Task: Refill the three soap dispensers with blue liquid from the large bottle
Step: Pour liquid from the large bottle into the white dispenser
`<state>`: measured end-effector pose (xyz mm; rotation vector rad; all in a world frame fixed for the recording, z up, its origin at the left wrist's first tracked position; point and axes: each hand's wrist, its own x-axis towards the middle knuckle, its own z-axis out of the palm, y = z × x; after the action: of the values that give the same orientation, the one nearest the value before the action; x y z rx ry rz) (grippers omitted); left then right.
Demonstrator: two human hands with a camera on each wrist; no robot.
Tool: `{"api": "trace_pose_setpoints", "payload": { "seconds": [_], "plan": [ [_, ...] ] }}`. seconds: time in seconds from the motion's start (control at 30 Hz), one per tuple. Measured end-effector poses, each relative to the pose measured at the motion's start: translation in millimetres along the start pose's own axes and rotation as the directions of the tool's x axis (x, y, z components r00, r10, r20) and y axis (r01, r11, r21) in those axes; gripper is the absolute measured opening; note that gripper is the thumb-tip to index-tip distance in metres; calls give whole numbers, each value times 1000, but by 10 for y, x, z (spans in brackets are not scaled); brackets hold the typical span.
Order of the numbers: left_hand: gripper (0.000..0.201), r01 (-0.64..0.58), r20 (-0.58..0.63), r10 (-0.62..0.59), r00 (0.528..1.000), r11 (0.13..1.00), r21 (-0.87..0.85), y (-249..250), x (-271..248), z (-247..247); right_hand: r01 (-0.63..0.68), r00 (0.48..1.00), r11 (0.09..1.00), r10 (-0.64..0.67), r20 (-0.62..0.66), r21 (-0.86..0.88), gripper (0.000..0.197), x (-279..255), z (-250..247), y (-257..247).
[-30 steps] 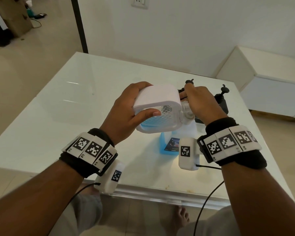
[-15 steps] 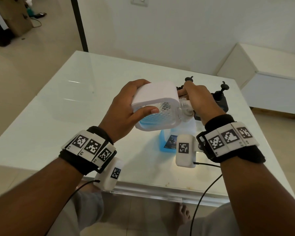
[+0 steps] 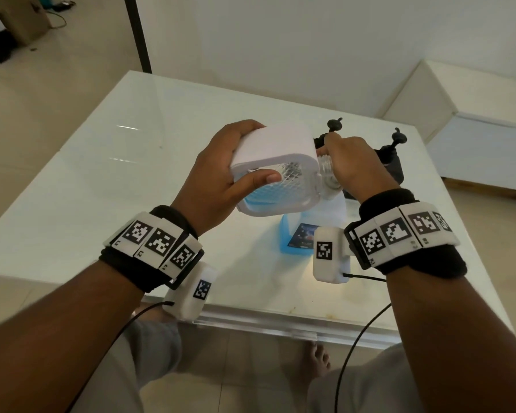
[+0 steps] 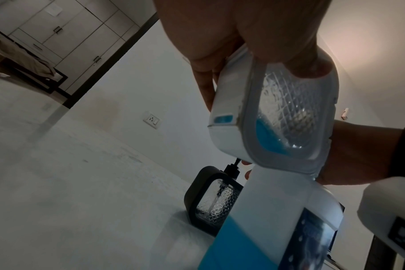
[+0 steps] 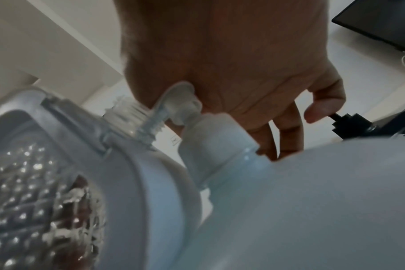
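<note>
Beyond your right hand's [image 3: 352, 162] curled fingers stand two black dispensers [image 3: 392, 158]; your left hand [image 3: 221, 177] grips the white dispenser [image 3: 276, 171] above the large bottle [image 4: 254, 228].

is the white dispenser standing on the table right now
No, the left hand holds the white dispenser tipped sideways in the air above the table.

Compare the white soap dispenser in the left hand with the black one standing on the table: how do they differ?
The white dispenser is tipped sideways in the left hand, neck open, some blue liquid inside. The black dispenser stands upright on the table, pump on. Both share a diamond-textured clear window.
</note>
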<state>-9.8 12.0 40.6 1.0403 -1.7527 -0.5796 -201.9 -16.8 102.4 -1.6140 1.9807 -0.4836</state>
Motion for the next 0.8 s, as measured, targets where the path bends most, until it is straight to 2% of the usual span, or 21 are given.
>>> {"api": "trace_pose_setpoints", "payload": {
  "seconds": [0.13,0.23,0.33,0.5,0.7,0.8],
  "plan": [
    [58,6,4,-6,1000,1000,2,7,0,-5,8,999,999,-5,-45,50,62,8,8,-17],
    [62,-3,2,3,1000,1000,6,3,9,-10,-40,997,973,55,-60,226,42,-19,-32,-52],
    [66,-7,-3,7,1000,1000,21,-7,6,-4,-39,999,956,46,-16,290,31,-19,-48,-62],
    [57,3,2,-3,1000,1000,30,-29,-1,6,-21,1000,962,27,-16,271,33,63,-24,-3],
    [58,3,-2,-3,1000,1000,16,-14,15,-3,-29,999,957,32,-8,288,33,84,-6,10],
    [59,1,-3,-1,1000,1000,-3,-11,30,-2,43,999,988,-43,-3,147,39,95,13,31]
  ]
}}
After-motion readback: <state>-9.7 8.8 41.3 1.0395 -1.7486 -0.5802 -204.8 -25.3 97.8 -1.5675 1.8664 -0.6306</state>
